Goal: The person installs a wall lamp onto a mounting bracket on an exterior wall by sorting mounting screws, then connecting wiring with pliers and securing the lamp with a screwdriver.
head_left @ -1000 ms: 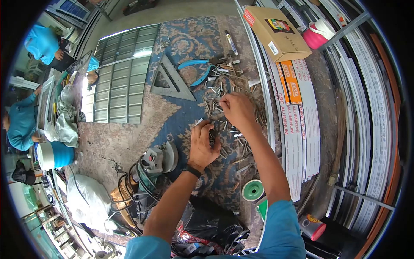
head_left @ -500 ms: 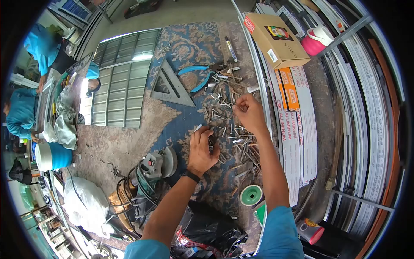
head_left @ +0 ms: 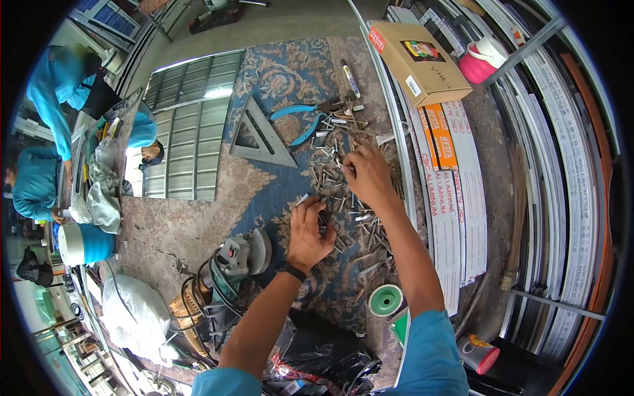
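Note:
A spread of loose screws point(head_left: 337, 173) and other small metal fasteners lies on the patterned carpet covering of the table. My left hand point(head_left: 309, 232), with a dark band at the wrist, is curled at the near left edge of the pile. Dark bits that look like screws show between its thumb and fingers. Over the middle of the pile, my right hand point(head_left: 370, 173) has thumb and fingertips pinched together; what sits between them is too small to make out. Blue-handled pliers point(head_left: 305, 125) and a metal speed square point(head_left: 263, 137) lie beyond my left hand.
An angle grinder point(head_left: 236, 257) with coiled cable lies left of my left forearm. A green disc point(head_left: 386, 300) is by my right forearm. A mirror-like sheet point(head_left: 191, 132), marker point(head_left: 351, 78), cardboard box point(head_left: 421, 63) and wrapped aluminium profiles point(head_left: 449, 211) surround the pile. Two people work at far left.
My right hand has moved left and slightly down over the fasteners. My left hand stays curled in nearly the same place. A person at far left has shifted, reaching an arm downward.

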